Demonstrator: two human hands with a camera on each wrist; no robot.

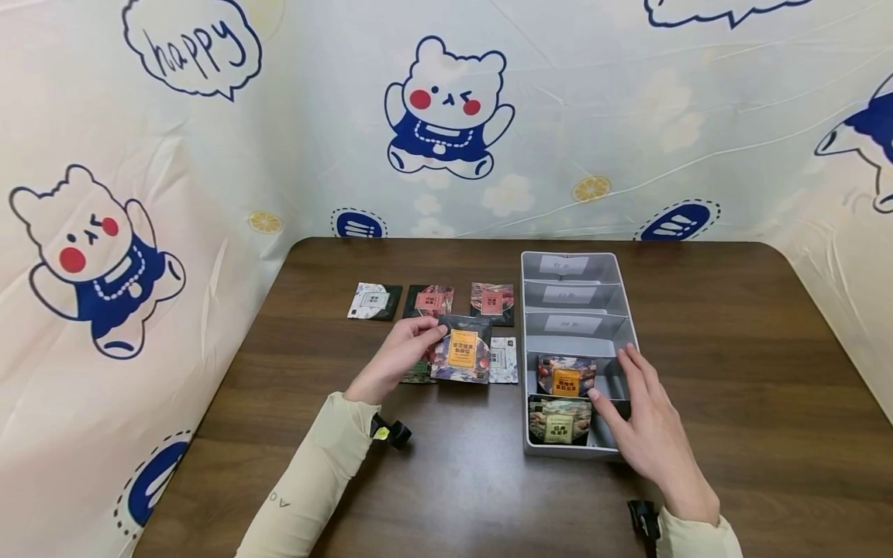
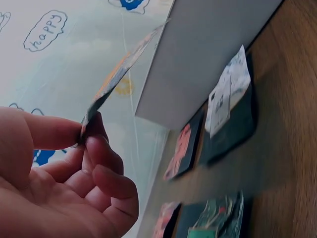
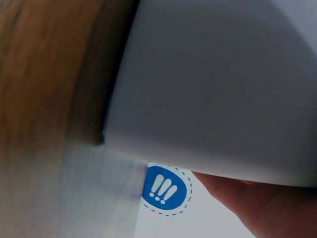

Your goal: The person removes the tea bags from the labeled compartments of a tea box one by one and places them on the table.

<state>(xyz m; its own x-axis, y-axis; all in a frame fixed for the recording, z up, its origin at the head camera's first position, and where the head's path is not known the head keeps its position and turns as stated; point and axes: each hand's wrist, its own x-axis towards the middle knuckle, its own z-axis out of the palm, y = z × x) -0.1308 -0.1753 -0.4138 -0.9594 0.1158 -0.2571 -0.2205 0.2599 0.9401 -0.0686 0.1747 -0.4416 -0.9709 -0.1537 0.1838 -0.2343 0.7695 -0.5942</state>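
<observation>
My left hand [image 1: 399, 350] pinches a flat square sachet [image 1: 463, 350] with an orange label between thumb and fingers. It overlaps sachets on the table in the head view; the left wrist view shows the sachet [image 2: 119, 72] edge-on, above the table. My right hand [image 1: 656, 426] rests at the right rim of a grey divided box [image 1: 523, 333], fingers extended and thumb reaching inside by a divider. Inside the two nearest compartments stand an orange-labelled sachet [image 1: 563, 378] and a green-labelled sachet [image 1: 558, 425]. The box wall [image 3: 208, 94] hides most of that hand in the right wrist view.
Left of the box lie a black-and-white sachet [image 1: 374, 301], two red-labelled sachets [image 1: 429, 299] [image 1: 491, 301], a white sachet [image 1: 505, 360] and a partly hidden green one [image 1: 417, 373]. Three far compartments carry paper labels [image 1: 572, 324]. A printed curtain [image 1: 314, 116] hangs behind the wooden table [image 1: 446, 480].
</observation>
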